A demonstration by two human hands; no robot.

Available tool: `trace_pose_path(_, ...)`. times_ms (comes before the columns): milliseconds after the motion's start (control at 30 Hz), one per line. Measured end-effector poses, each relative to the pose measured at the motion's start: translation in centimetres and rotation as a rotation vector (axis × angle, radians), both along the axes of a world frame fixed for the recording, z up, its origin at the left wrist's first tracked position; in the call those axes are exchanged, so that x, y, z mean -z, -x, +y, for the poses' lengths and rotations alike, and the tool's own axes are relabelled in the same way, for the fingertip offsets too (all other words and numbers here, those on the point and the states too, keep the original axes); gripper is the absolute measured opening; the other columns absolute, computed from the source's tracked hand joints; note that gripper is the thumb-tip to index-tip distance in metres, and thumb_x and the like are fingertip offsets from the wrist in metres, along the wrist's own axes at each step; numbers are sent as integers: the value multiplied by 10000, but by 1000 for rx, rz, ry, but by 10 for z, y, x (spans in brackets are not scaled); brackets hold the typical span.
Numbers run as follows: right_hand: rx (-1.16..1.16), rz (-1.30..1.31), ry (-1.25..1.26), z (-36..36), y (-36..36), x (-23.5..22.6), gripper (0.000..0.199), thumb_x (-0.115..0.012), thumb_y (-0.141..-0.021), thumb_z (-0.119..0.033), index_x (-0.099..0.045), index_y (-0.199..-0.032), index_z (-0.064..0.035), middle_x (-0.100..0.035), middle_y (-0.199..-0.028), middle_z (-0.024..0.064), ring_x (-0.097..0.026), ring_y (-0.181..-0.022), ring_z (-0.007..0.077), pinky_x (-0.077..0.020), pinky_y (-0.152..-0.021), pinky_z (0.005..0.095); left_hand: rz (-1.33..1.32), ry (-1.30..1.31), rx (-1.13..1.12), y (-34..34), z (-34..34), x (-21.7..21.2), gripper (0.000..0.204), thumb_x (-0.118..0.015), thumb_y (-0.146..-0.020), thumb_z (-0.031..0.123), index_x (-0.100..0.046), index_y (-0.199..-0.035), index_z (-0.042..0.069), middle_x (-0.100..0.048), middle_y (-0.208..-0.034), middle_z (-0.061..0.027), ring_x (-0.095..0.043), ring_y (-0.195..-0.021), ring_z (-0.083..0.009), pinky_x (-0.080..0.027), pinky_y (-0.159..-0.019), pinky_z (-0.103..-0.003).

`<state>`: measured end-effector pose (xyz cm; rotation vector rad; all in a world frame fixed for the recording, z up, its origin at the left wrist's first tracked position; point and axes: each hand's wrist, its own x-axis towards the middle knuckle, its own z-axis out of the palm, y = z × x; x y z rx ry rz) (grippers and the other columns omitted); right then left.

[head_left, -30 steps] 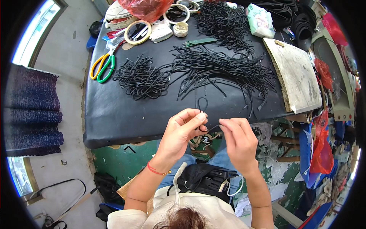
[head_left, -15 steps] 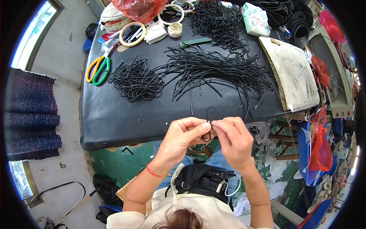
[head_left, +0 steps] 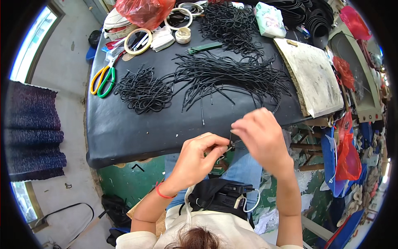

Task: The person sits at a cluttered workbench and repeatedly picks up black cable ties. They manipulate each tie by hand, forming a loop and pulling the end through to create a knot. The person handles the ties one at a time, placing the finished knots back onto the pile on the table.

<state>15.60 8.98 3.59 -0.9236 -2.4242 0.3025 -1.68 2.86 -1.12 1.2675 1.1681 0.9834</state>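
Note:
Just off the table's near edge, over my lap, my left hand (head_left: 199,159) pinches a thin black cord (head_left: 231,138) between thumb and forefinger. Above and to its right, my right hand (head_left: 265,139) has its fingertips together on the upper end of that cord, which runs upward between the two hands. Its lower part is mostly hidden by my fingers. Beyond the hands, a broad bundle of black cords (head_left: 232,76) lies loosely aligned on the black-covered table (head_left: 124,133). To its left sits a smaller heap of looped cords (head_left: 143,90).
Scissors (head_left: 102,81) with yellow and green handles lie at the left. A tangled cord pile (head_left: 228,29), tape rolls (head_left: 138,41), a green bar (head_left: 205,47) and a tissue pack (head_left: 269,20) are farther back. A worn pale board (head_left: 313,79) covers the right side.
My right hand has moved up and right, away from my left hand, drawing the cord's end with it. My left hand has dropped slightly and keeps its pinch.

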Motion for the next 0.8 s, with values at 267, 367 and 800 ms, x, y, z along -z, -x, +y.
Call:
trace_pose_path(267, 111, 452, 590, -31, 0, 39, 113, -585, -804, 0, -618, -910, 20, -596, -800, 100, -593, -678, 194, -461, -609, 274, -520, 244, -41, 7, 9, 2, 264, -589, -858, 78, -564, -1096, -35, -618, -919, -63, -568, -785, -88, -487, -701, -239)
trace_pose_path(367, 196, 413, 546, -44, -1, 33, 181, -584, -802, -27, -620, -980, -18, -628, -829, 123, -619, -695, 233, -485, -612, 294, -379, 211, -91, 4, 6, 0, 222, -556, -869, 64, -592, -1073, -16, -619, -870, -39, -553, -765, -68, -465, -686, -225)
trace_pose_path(800, 213, 803, 731, -51, 5, 28, 117, -597, -835, -104, -579, -846, 11, -618, -710, 51, -554, -600, 85, -441, -526, 238, -288, 29, -339, -21, -5, 8, 125, -587, -810, 9, -575, -934, -2, -558, -792, -5, -527, -695, -55, -404, -584, -169)
